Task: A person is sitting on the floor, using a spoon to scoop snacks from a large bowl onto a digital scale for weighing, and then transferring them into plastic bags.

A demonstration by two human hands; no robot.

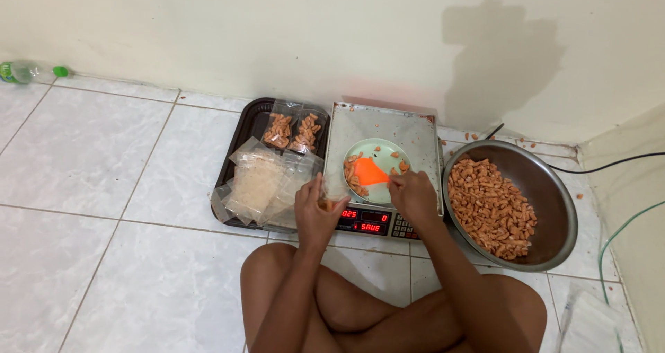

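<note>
Your left hand (315,211) pinches a clear bag (331,187) at the scale's (384,135) front-left corner; your right hand (413,193) holds an orange scoop (369,173) in the pale green bowl (377,148) of snacks on the scale's platform; steel bowl (554,207) stands right.

Both arms reach up from the bottom middle of the frame over crossed bare legs, with the left hand (315,211) curled, fingers pinched together, and the right hand (413,195) just beside it, its fingers bent down.
</note>
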